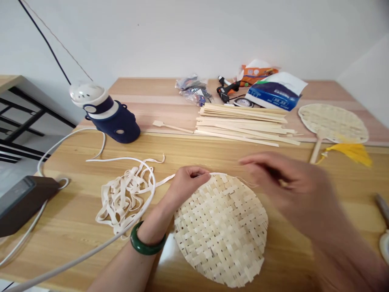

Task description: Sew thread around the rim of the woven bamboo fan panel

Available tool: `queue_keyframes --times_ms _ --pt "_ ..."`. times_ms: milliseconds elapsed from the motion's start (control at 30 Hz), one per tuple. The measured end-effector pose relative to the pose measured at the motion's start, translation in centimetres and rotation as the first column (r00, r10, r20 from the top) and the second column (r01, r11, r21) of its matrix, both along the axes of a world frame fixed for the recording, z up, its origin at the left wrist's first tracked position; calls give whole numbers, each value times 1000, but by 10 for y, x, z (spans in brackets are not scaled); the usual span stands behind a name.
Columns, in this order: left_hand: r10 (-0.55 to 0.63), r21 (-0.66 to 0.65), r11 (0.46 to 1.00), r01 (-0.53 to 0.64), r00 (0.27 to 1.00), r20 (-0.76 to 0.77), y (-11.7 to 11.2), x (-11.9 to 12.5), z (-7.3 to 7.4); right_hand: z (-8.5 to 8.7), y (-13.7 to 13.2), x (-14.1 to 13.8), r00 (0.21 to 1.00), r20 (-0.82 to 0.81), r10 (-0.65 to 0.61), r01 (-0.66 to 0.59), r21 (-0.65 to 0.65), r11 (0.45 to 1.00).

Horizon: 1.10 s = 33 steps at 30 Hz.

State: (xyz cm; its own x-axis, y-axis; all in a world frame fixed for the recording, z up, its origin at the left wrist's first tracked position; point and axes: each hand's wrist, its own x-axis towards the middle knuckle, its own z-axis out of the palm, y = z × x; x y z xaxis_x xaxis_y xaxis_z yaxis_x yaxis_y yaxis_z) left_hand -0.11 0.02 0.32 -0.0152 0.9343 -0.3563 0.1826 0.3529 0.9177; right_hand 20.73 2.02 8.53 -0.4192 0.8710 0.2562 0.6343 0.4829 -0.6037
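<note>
A round woven bamboo mat (pixel 221 231) lies on the wooden table (pixel 73 211), its rim frayed with loose strip ends. My left hand (pixel 188 184) pinches the mat's top edge, where a pale strip from the tangled pile of flat strips (pixel 121 202) runs into my fingers. A green bangle (pixel 146 240) circles my left wrist. My right hand (pixel 288 186) is motion-blurred just above the mat's upper right edge, with a thin fibre trailing toward it. I cannot see whether it touches the mat.
A stack of bamboo strips (pixel 243 125) and a finished woven fan (pixel 332 123) with a yellow tassel (pixel 349 152) lie at the back. Behind them are a glue gun (pixel 226 89) and a blue package (pixel 273 93). A navy flask (pixel 111 117) stands left; a white cable (pixel 69 138) crosses the table.
</note>
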Motion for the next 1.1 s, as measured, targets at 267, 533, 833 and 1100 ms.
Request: queue_keyframes --times_ms 267,533,833,1100 --pt "51 -19 999 -50 998 34 2 -2 1 -37 5 -34 957 287 43 37 -268 963" --pt "78 -22 997 -77 995 59 2 -3 -1 -39 5 -34 963 264 49 23 -262 965" --pt "71 -15 997 -70 996 45 1 -2 1 -45 5 -37 962 266 59 17 -273 962" --pt "70 -9 998 -70 998 8 1 -1 3 -41 4 -36 966 252 52 20 -273 962"
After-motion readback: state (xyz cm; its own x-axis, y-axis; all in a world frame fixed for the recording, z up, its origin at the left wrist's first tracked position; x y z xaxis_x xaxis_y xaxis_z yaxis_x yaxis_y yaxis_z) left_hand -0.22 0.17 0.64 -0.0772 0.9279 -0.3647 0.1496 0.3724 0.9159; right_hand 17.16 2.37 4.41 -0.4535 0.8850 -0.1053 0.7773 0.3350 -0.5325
